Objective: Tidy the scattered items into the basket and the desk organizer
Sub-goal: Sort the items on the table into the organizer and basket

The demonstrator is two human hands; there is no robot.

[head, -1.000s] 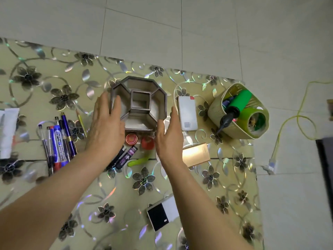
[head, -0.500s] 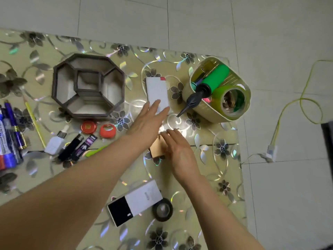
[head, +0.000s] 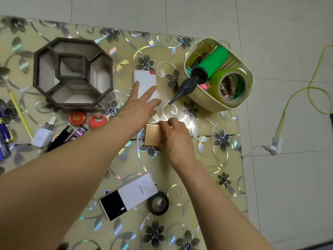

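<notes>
Gold power bank [head: 152, 134] under right hand [head: 177, 139]

A yellow-green cable [head: 314, 82] loops over the pale tiled floor [head: 288, 195] (white plug [head: 276, 144] at its end).

Left hand [head: 139, 107] flat on white power bank [head: 145, 82]; right hand [head: 175, 137] grips gold one [head: 152, 135]

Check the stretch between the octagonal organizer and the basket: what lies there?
In the head view, a white power bank lies between the organizer and the basket, with the left hand resting flat on its near end.
</notes>
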